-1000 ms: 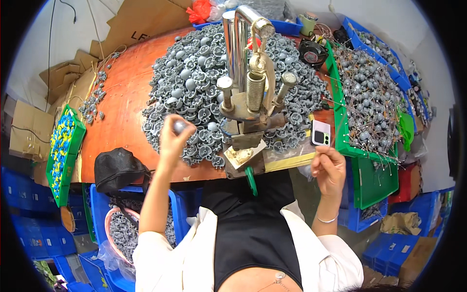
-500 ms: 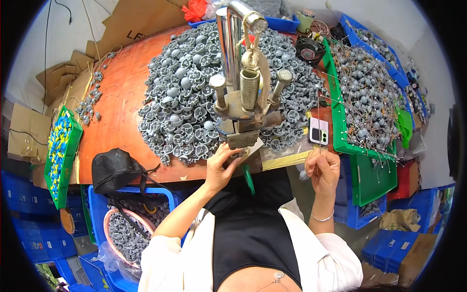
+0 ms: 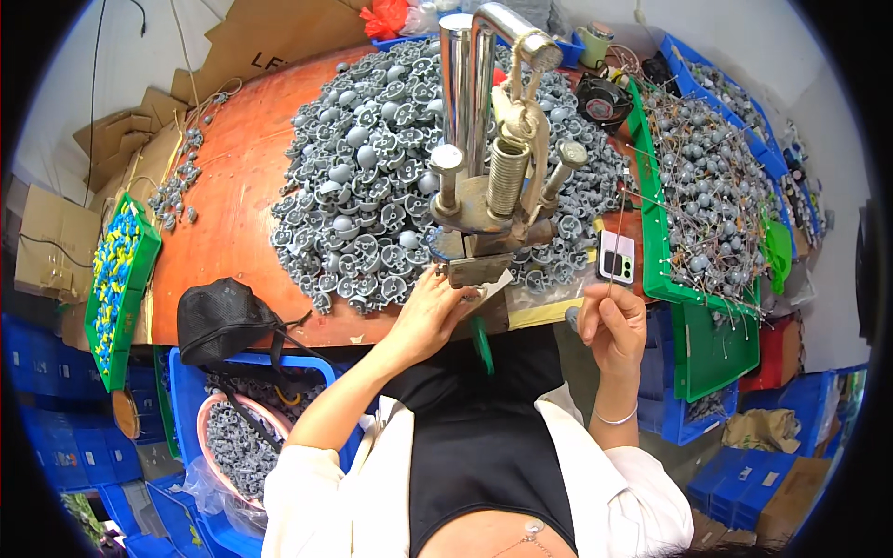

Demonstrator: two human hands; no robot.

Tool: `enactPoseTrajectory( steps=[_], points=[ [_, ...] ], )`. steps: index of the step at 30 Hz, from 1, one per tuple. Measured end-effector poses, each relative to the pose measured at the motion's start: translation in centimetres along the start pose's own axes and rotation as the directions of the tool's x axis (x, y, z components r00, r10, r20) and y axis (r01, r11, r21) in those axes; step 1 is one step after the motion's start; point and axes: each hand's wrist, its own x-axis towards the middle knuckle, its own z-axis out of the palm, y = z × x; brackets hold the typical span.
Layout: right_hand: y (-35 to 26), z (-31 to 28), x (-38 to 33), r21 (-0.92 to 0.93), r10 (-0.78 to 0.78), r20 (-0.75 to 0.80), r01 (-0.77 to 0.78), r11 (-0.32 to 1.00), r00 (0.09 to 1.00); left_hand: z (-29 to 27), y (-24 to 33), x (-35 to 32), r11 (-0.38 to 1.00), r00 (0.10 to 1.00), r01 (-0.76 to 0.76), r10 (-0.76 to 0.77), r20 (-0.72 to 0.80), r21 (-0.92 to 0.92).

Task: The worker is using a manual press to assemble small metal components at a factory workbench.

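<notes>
Head view, inv. of work spot:

- L hand [image 3: 430,313]: bare, at metal press [image 3: 476,219], fingertips just under its dull, rough block [image 3: 479,272]; grip hidden, can't tell if closed on anything.
- R hand [image 3: 614,321]: bare, well apart from L, thumb + forefinger pinched on thin wire [image 3: 619,228]; wire slim, straight, approx. upright, crossing in front of phone [image 3: 619,260]. Slim metal bracelet [image 3: 618,420] at wrist.
- Press: near edge of desk [image 3: 219,223]; polished round post [image 3: 456,84], coil spring [image 3: 508,181], lg. round-headed bolt each side, pale knotted cord [image 3: 524,121] hung off bent shiny bar.
- Heap of grey shells [image 3: 353,200]: hard plastic, domed, hollow, ribbed inside; behind press + both sides.
- Desk: orange-red, flat, flecked w/ marks.
- Phone: pale, rounded corners, blk camera panel; on desk, beyond R hand.
- R-side tray [image 3: 656,232]: green plastic, full of grey balls + tangled thin wires.
- Fan [image 3: 603,100]: blk, square frame, by tray's far end.
- L-side tray [image 3: 139,279]: green, tilted in view, w/ sm. blue + yellow pcs.
- Blk cloth item [image 3: 219,321]: soft, rumpled, w/ straps; desk's near L edge.
- Blue crate [image 3: 321,372]: plastic, below desk; pink-rimmed basin [image 3: 205,428] inside, w/ sm. grey pcs.
</notes>
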Motion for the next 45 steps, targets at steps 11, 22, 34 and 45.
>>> enactPoseTrajectory(
  steps=[11,22,34,45],
  points=[
    [-0.5,-0.5,-0.3,-0.085,0.047,0.072,-0.041,0.996,0.996,-20.7,-22.8,2.2,0.742,0.67,0.566,-0.162,-0.724,0.358],
    [-1.4,-0.2,-1.0,-0.306,0.307,0.147,-0.252,0.918,0.94,-19.9,-20.0,3.1,0.569,0.779,0.592,-0.223,-0.586,0.571],
    [6.4,5.3,0.1,-0.617,0.339,0.225,-0.135,0.775,0.914,-2.6,0.0,-1.9,0.316,0.703,0.157,-0.701,-0.118,-0.936],
    [8.3,5.7,-0.6,-0.708,0.286,0.195,-0.066,0.703,0.938,0.6,2.6,-2.8,-0.046,0.775,-0.045,-0.631,-0.006,-0.998]
  ],
)
